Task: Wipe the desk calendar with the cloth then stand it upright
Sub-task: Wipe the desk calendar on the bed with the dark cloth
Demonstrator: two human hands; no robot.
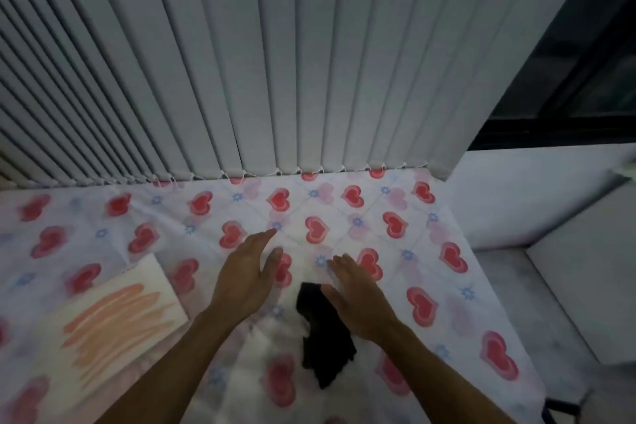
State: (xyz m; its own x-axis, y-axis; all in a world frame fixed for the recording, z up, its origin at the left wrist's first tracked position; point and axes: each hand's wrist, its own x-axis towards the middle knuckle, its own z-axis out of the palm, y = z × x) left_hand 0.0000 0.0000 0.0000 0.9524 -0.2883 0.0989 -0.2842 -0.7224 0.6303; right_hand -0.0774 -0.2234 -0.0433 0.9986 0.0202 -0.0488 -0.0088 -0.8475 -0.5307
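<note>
A white desk calendar (110,317) with orange brush strokes lies flat on the heart-print table cover (447,286), at the left. A black cloth (323,337) lies crumpled near the middle front, partly under my right hand (358,299). That hand hovers over the cloth's right edge with fingers spread and holds nothing. My left hand (246,275) is open too, palm down above the cover, just left of the cloth and right of the calendar.
Grey vertical blinds (275,62) hang along the far edge of the table. A dark window (585,79) is at the upper right. A white ledge and a grey cabinet (585,268) stand beyond the table's right edge.
</note>
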